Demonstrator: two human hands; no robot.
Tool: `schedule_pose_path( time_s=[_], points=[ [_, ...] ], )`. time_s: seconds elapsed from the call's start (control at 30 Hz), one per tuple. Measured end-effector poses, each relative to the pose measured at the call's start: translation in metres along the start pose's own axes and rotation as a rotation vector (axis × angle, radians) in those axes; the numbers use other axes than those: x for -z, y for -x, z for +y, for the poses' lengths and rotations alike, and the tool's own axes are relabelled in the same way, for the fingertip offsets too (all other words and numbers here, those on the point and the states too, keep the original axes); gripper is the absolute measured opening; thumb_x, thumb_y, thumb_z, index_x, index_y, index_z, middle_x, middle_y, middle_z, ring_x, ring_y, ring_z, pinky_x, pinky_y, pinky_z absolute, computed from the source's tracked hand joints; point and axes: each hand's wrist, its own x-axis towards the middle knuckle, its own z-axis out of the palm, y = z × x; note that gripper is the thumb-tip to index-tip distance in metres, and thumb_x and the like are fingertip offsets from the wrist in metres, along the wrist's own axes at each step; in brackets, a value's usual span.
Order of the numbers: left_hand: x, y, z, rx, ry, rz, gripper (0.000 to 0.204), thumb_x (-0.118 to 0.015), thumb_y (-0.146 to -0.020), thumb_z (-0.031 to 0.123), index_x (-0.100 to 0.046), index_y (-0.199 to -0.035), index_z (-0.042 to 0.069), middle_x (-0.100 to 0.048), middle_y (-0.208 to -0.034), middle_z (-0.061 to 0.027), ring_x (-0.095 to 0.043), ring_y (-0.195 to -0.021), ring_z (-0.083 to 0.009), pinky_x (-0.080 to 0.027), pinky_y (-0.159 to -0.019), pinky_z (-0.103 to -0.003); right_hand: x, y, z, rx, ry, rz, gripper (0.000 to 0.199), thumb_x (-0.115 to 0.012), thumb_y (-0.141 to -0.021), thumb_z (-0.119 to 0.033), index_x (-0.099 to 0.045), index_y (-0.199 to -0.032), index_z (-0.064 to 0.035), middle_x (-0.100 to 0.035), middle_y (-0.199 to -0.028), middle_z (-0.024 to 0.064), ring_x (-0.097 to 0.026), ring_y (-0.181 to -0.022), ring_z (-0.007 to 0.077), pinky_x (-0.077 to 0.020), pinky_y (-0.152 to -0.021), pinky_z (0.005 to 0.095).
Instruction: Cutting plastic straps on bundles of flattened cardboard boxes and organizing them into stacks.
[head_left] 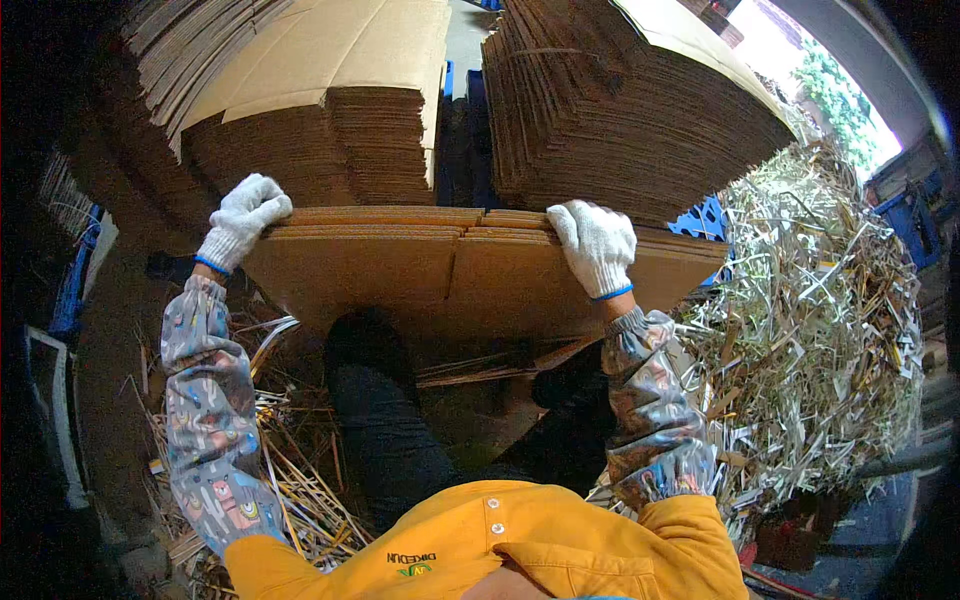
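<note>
Touching gloved fingers [271, 207]: cardboard sheets [365, 262]

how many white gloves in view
2: a white glove on the left hand, at the left end of the cardboard sheets; another on the right hand, at their top edge.

We see bright light through an opening [768, 25] at the top right, with green leaves [835, 90] outside. A big heap of paper strips [820, 330] sits nearby. Thin scraps [305, 490] lie on our floor [480, 415].
</note>
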Motion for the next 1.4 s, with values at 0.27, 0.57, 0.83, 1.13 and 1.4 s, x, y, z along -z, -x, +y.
schedule_pose_path(
  time_s=[0.27, 0.57, 0.83, 1.13, 1.4],
  points=[
    [-0.018, 0.004, -0.025, -0.168, -0.071, 0.082, 0.03, -0.057, -0.093, 0.031, -0.06, -0.086, 0.002, -0.054, -0.085, -0.0108, -0.056, -0.083, -0.024, -0.045, -0.079, -0.036, -0.012, 0.002, 0.0, 0.06, -0.051, 0.058, 0.021, -0.058, -0.094, -0.031, -0.072, -0.09, -0.0159, -0.07, -0.085, 0.0062, -0.067, -0.076, 0.0275, -0.0519, -0.068, 0.0384],
    [0.012, 0.008, -0.033, 0.144, 0.121, 0.152, 0.022, -0.063, -0.095, 0.027, -0.068, -0.102, 0.006, -0.066, -0.099, -0.0069, -0.063, -0.099, -0.0174, -0.049, -0.09, -0.031, 0.001, 0.006, 0.003, 0.081, -0.159, 0.149, 0.033, -0.048, -0.1, -0.033, -0.07, -0.1, -0.0082, -0.07, -0.094, 0.0146, -0.067, -0.085, 0.0347, -0.0504, -0.077, 0.0436],
    [0.024, 0.031, -0.018, -0.137, -0.229, 0.124, 0.018, -0.07, -0.087, 0.02, -0.071, -0.104, 0.011, -0.064, -0.103, -0.0062, -0.063, -0.101, -0.0212, -0.05, -0.091, -0.032, -0.006, 0.006, 0.005, 0.094, -0.119, 0.195, 0.03, -0.052, -0.099, -0.034, -0.072, -0.095, -0.012, -0.071, -0.091, 0.0092, -0.067, -0.081, 0.0293, -0.0496, -0.074, 0.0408],
    [0.025, 0.033, -0.014, -0.065, -0.378, 0.109, 0.015, -0.071, -0.086, 0.023, -0.068, -0.096, 0.012, -0.063, -0.095, -0.0068, -0.064, -0.091, -0.024, -0.052, -0.08, -0.035, -0.002, 0.004, 0.004, 0.092, -0.158, 0.17, 0.034, -0.047, -0.102, -0.034, -0.069, -0.099, -0.007, -0.068, -0.09, 0.0161, -0.065, -0.08, 0.0356, -0.0495, -0.073, 0.0428],
    [0.018, 0.034, -0.012, -0.105, -0.364, 0.145, 0.019, -0.07, -0.087, 0.024, -0.067, -0.102, 0.013, -0.063, -0.098, -0.0069, -0.064, -0.093, -0.0262, -0.053, -0.083, -0.035, -0.006, 0.004, 0.007, 0.077, -0.146, 0.157, 0.035, -0.047, -0.102, -0.035, -0.069, -0.101, -0.0076, -0.069, -0.092, 0.0172, -0.065, -0.082, 0.0361, -0.0498, -0.075, 0.0438]
  ],
)
